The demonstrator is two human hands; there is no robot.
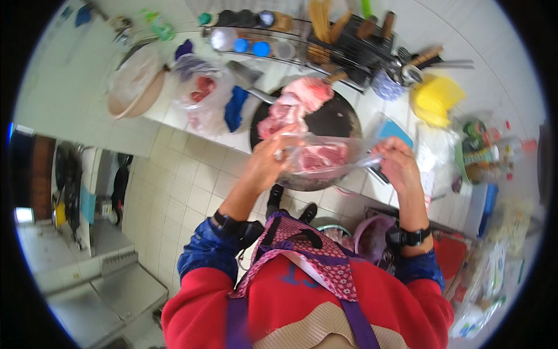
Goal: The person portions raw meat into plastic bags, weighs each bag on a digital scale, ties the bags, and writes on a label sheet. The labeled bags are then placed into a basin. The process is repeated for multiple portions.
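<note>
A clear plastic bag (357,148) with a piece of raw red meat (324,156) inside is stretched between my hands, above the near part of a round dark cutting board (335,118). My left hand (272,152) grips the bag's filled end. Its other end is gathered in the fingers of my right hand (394,157). Larger pieces of pale, fatty raw meat (305,94) lie on the board's far left, behind my left hand. A cleaver (248,78) lies at the board's left edge, its blade on the counter.
Left of the board are a blue cloth (236,109), a plastic bag of meat (202,91) and a beige basin (137,87). Behind stand a spice rack (257,37) and knife block (366,48). To the right lie a yellow bag (436,100) and clear plastic bags (433,144).
</note>
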